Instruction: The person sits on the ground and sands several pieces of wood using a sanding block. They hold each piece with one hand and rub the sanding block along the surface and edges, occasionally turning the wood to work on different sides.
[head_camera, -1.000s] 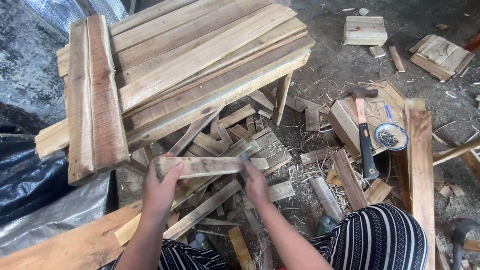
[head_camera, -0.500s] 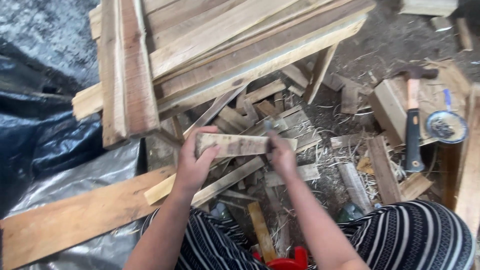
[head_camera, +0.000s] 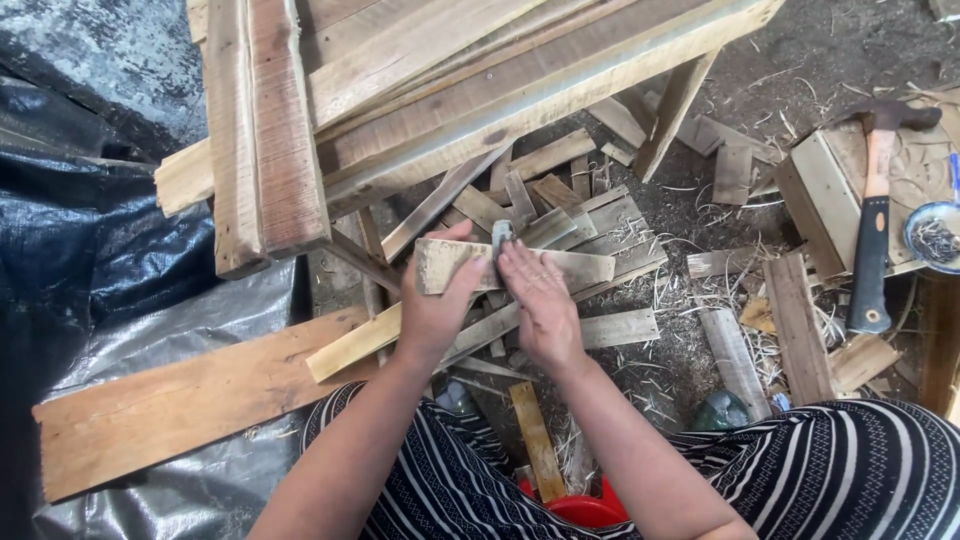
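My left hand (head_camera: 440, 305) grips the left end of a short pale wood slat (head_camera: 580, 268), thumb on top, holding it level over a heap of offcuts. My right hand (head_camera: 535, 295) rests on the middle of the same slat and pinches a small grey object (head_camera: 500, 236) against its top edge; what the object is I cannot tell. Both forearms reach out from my lap in striped black-and-white cloth (head_camera: 860, 470).
A stack of long planks (head_camera: 450, 80) lies on a rough wooden stand just beyond my hands. A claw hammer (head_camera: 872, 235) and a small blue bowl of nails (head_camera: 935, 238) rest on a wooden box at right. A long board (head_camera: 180, 400) lies on black plastic sheet at left.
My right hand slid left along the slat toward its middle, carrying the grey object. The view has tilted down and shifted, so the stand and hammer sit further up and right.
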